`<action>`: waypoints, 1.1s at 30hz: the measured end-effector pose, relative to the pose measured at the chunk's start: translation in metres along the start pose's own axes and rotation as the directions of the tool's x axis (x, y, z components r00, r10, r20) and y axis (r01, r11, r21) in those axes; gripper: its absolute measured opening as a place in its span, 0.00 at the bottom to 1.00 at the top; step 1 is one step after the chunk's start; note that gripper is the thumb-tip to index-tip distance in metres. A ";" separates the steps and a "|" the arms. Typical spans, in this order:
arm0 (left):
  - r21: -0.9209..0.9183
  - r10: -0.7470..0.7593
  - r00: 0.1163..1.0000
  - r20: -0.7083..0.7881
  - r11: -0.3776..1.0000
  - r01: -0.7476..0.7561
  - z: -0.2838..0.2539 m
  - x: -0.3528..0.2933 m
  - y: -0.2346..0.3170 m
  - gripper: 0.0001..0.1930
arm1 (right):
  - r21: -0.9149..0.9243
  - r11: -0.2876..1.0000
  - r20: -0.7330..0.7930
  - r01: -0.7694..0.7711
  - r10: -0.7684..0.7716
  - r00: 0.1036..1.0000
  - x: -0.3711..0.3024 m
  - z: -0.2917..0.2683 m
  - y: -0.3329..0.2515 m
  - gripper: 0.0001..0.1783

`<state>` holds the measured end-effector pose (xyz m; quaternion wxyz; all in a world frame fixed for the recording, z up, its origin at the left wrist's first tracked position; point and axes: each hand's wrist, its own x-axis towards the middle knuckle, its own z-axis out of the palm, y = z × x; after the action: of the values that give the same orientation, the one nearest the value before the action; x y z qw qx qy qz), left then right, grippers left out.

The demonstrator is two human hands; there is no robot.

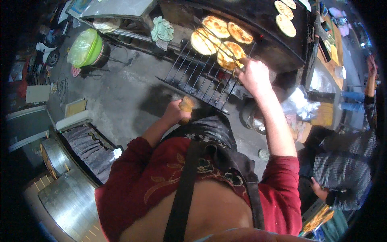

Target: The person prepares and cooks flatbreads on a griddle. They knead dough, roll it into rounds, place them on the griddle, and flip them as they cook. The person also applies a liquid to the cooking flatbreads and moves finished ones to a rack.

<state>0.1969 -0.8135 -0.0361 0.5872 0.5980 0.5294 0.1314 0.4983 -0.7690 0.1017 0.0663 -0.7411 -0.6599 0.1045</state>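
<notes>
My left hand [176, 111] grips the wooden handle [186, 105] of a black wire rack [199, 78] that I hold out over the floor. Several round golden flatbreads [217, 38] lie on the rack's far end, next to the dark griddle [258, 24]. My right hand [252, 72] is closed on long metal tongs [217, 42] that reach across the breads. More flatbreads [285, 16] sit on the griddle at the far right.
A green bucket lined with plastic [85, 47] stands at the far left. A tray of dark strips [90, 147] sits beside metal lids [64, 193] at the lower left. Another person in a checked shirt [344, 169] is at the right by a cluttered counter [322, 80].
</notes>
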 end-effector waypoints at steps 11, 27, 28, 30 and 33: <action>-0.095 0.015 0.996 0.092 0.995 -0.006 0.002 0.056 -0.009 0.16 | 0.554 0.824 -0.206 -0.116 0.271 0.940 -0.074 -0.017 0.021 0.18; -0.229 0.040 0.997 0.060 0.973 -0.025 0.028 0.247 0.151 0.20 | 0.615 0.245 -0.278 -0.750 0.957 0.085 -0.142 -0.039 0.287 0.26; -0.174 0.020 1.000 0.024 0.985 -0.015 0.027 0.256 0.156 0.20 | 0.527 0.212 -0.224 -0.823 0.969 0.107 -0.139 -0.029 0.302 0.26; -0.216 0.042 0.999 0.024 0.976 -0.036 0.027 0.267 0.161 0.20 | 0.841 0.416 -0.342 -0.345 0.904 0.254 -0.109 -0.004 0.339 0.25; -0.192 -0.038 0.999 0.000 0.981 0.037 0.025 0.273 0.162 0.21 | 0.599 0.546 -0.413 -0.585 0.837 0.358 -0.102 0.027 0.375 0.19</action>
<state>0.4046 -0.5725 -0.0332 0.6438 0.5282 0.5264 0.1719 0.8421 -0.9166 -0.0062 0.3727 -0.9132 -0.1615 -0.0319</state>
